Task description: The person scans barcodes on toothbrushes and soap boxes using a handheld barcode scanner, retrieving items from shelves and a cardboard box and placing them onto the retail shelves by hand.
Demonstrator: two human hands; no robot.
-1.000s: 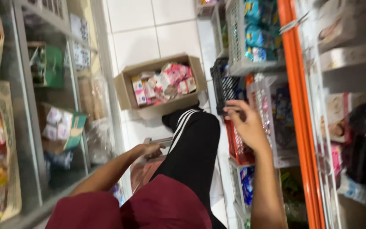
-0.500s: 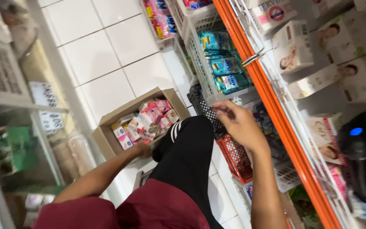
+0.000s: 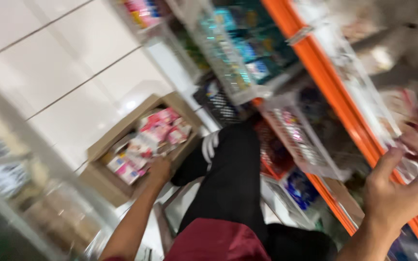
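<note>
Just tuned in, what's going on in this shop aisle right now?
A person sits low on the white tiled floor beside an orange-edged shelf. The left hand reaches into a cardboard box of pink and white packets. The right hand is raised at the shelf front, fingers curled; the blur hides whether it holds anything.

the left hand (image 3: 159, 170) rests on the edge of a cardboard box (image 3: 103, 180) of pink packets (image 3: 156, 134) on the floor; the right hand (image 3: 402, 186), fingers curled, reaches the orange shelf (image 3: 330, 92).
</note>
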